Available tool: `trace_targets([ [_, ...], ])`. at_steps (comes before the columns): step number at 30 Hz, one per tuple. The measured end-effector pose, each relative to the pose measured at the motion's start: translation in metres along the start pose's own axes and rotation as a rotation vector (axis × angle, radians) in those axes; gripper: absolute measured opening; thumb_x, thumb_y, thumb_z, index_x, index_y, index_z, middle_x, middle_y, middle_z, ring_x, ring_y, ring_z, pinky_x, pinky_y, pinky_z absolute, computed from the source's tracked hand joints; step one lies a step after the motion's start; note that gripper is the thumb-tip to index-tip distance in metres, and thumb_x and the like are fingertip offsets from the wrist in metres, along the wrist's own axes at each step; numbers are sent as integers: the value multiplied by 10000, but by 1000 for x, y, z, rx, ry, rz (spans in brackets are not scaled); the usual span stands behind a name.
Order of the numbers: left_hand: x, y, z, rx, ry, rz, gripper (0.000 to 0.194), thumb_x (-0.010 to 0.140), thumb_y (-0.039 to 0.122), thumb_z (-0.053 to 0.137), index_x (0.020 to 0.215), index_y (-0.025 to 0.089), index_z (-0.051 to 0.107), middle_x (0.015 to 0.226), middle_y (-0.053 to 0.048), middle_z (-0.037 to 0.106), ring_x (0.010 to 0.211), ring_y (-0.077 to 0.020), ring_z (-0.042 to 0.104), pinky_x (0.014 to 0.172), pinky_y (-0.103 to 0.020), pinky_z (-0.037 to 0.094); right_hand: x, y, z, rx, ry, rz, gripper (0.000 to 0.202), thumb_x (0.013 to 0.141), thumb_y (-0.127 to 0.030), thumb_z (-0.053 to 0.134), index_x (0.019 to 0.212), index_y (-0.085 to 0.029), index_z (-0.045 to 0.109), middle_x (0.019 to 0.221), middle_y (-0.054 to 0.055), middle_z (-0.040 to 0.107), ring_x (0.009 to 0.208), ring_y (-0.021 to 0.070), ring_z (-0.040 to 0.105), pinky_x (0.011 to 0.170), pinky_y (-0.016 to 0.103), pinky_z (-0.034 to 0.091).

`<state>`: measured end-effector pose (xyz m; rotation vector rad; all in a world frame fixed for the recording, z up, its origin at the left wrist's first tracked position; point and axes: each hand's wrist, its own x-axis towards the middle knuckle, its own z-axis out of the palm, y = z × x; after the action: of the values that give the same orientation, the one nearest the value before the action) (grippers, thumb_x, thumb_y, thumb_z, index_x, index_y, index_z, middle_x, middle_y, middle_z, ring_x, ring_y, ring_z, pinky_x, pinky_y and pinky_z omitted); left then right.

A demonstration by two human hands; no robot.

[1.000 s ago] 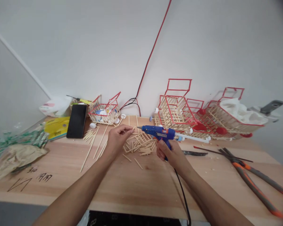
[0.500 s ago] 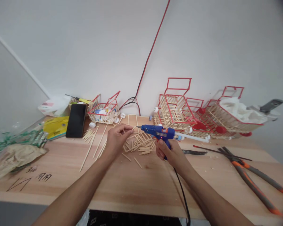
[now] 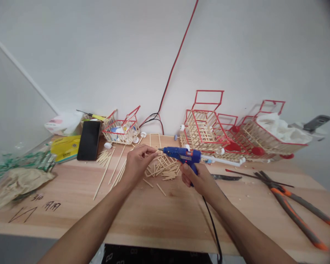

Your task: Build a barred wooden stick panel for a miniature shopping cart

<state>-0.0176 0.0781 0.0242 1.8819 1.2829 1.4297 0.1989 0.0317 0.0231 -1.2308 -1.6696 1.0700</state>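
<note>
My right hand (image 3: pixel 194 176) is wrapped round the handle of a blue glue gun (image 3: pixel 181 154), a white glue stick (image 3: pixel 222 160) jutting from its back. The gun's nozzle points left, close to the fingertips of my left hand (image 3: pixel 140 159). Those fingers pinch a small wooden stick, mostly hidden by them. Below and behind the nozzle lies a pile of short wooden sticks (image 3: pixel 167 170). A rectangular stick frame (image 3: pixel 154 135) lies behind the hands. Longer sticks (image 3: pixel 101 180) rest left of my left hand.
Small stick baskets with red edges stand at the back left (image 3: pixel 121 132) and right (image 3: pixel 206 128). A black phone (image 3: pixel 89 141) leans beside a yellow packet (image 3: pixel 66 147). Long-handled pliers (image 3: pixel 294 209) and a black blade (image 3: pixel 227 177) lie right. The gun's cable (image 3: pixel 213 223) hangs over the front edge.
The glue gun and my right hand have shifted slightly left, with the gun's rear a little lower. My left hand has moved slightly to the right.
</note>
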Motion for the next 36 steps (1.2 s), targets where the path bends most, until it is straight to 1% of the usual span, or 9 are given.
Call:
trace_targets([
  [10,1,2,-1,-17,22,-11,35,745,220,704,746,195,728,725,-5,695,643,-132,552,600,-254,393,1,-1,-2,46,17,-10,573,861,-666,441,535,-195,422,425,-17,438,414,97,432,444,238,310],
  [15,2,1,0,-152,40,-153,112,727,276,711,751,168,730,734,-29,709,618,-139,569,593,-257,417,-1,-2,-2,6,8,-13,567,868,-663,419,544,-198,426,429,-15,437,419,104,433,452,245,315],
  [19,5,-1,-3,-310,59,-251,178,698,325,736,766,160,730,775,-41,728,695,-166,624,672,-275,466,-2,-6,-3,-194,71,-67,448,853,-593,499,633,-203,510,488,-10,489,458,129,451,464,253,310],
  [22,7,-3,-6,-344,109,-249,191,699,333,739,787,163,735,803,-39,732,762,-172,631,735,-283,470,-2,-13,-7,-439,152,-151,288,798,-492,616,712,-221,569,613,10,591,561,164,526,522,261,347],
  [24,8,-4,-8,-345,139,-237,192,704,328,737,805,166,737,834,-38,734,804,-173,631,775,-286,462,-6,-18,-13,-558,143,-155,231,783,-457,638,819,-232,601,687,17,639,623,187,579,560,265,375],
  [27,9,-4,-9,-364,153,-248,185,701,316,734,816,171,738,835,-28,728,795,-157,618,771,-273,451,-25,-24,-31,-669,103,-89,280,801,-454,613,979,-239,598,736,21,676,646,203,627,571,262,397],
  [31,9,-4,-7,-427,130,-294,182,671,293,741,795,160,726,692,3,670,627,-111,536,628,-234,418,-68,-15,-76,-778,102,80,227,810,-434,578,926,-240,583,685,20,683,605,219,649,544,270,414],
  [34,8,-3,-3,-512,113,-344,213,646,308,763,782,151,717,631,16,620,577,-91,487,579,-217,385,-100,5,-113,-841,293,146,258,790,-457,577,918,-235,600,737,60,704,630,241,662,554,297,457],
  [36,6,-3,0,-584,103,-390,241,609,324,789,745,144,707,600,23,587,554,-80,459,551,-209,358,-116,16,-128,-888,471,164,287,781,-496,575,878,-230,619,727,77,700,609,246,655,546,316,475],
])
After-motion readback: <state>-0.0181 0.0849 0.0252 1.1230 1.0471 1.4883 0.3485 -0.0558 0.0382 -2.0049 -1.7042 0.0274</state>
